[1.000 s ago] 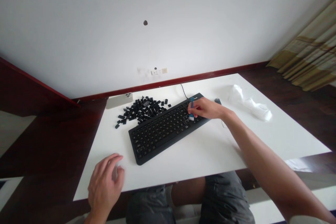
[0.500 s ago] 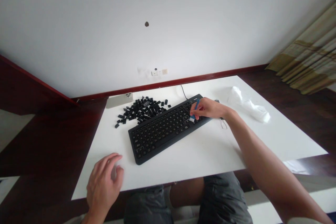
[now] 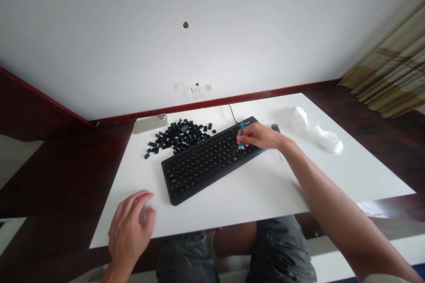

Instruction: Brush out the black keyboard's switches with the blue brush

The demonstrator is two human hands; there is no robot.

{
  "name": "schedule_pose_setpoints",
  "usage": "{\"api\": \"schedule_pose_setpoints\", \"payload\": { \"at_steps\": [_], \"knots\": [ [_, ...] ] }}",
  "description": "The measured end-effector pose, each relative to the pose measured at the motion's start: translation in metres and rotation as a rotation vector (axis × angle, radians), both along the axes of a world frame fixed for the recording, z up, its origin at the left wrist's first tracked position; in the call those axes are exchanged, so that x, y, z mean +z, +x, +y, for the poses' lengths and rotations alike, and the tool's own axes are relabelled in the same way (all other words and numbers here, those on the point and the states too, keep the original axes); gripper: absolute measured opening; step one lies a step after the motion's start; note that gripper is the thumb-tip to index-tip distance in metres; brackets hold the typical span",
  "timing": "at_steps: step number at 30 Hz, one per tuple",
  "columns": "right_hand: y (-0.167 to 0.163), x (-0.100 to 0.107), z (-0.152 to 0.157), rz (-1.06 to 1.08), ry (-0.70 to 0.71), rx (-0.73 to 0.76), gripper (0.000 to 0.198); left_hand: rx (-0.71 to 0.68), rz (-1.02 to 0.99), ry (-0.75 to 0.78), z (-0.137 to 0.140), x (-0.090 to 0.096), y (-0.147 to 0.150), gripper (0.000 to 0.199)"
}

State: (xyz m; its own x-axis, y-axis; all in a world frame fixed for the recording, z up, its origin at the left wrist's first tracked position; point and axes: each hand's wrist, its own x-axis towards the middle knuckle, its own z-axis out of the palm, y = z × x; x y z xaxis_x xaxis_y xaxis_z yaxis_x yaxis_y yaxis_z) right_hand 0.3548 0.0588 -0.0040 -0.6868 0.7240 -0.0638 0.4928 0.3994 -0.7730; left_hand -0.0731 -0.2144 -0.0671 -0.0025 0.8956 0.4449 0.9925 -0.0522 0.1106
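A black keyboard (image 3: pixel 209 172) with its keycaps off lies slantwise on the white table. My right hand (image 3: pixel 257 135) is closed around a small blue brush (image 3: pixel 242 131), whose pale bristles point down at the keyboard's right part. Whether the bristles press on it I cannot tell. My left hand (image 3: pixel 130 223) rests at the table's front left edge, fingers loosely curved and apart, holding nothing. Behind the keyboard, loose black keycaps (image 3: pixel 181 136) lie in a spread heap.
A phone (image 3: pixel 150 124) lies at the table's back left corner. To the right are crumpled white plastic (image 3: pixel 317 131) and a small dark object with a wire loop (image 3: pixel 275 128), partly behind my right wrist. A cable (image 3: pixel 233 114) runs off the back edge.
My right hand has shifted slightly left over the keyboard, and the brush now stands more upright. My left hand has stayed in place.
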Motion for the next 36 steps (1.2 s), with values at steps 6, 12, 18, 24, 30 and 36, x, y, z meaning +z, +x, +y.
{"api": "schedule_pose_setpoints", "payload": {
  "at_steps": [6,12,18,24,30,36],
  "knots": [
    [0.01,0.0,0.007,0.073,0.24,-0.261,0.041,-0.008,-0.009,-0.001,-0.001,-0.001,-0.002,0.028],
    [0.053,-0.002,0.036,-0.023,0.485,-0.689,0.039,-0.033,0.01,0.015,0.0,-0.001,-0.003,0.027],
    [0.101,-0.026,0.031,-0.537,0.373,-0.884,0.045,-0.037,-0.009,0.039,0.0,-0.001,-0.002,0.026],
    [0.101,-0.051,-0.021,-0.624,0.459,-0.901,0.049,-0.044,-0.018,0.056,0.001,-0.001,-0.001,0.025],
    [0.088,-0.044,-0.054,-0.503,0.385,-0.843,0.042,-0.048,-0.015,0.062,0.001,-0.001,-0.001,0.023],
    [0.086,-0.036,-0.063,-0.599,0.189,-0.777,0.038,-0.041,-0.019,0.062,0.001,0.001,0.001,0.023]
  ]
}}
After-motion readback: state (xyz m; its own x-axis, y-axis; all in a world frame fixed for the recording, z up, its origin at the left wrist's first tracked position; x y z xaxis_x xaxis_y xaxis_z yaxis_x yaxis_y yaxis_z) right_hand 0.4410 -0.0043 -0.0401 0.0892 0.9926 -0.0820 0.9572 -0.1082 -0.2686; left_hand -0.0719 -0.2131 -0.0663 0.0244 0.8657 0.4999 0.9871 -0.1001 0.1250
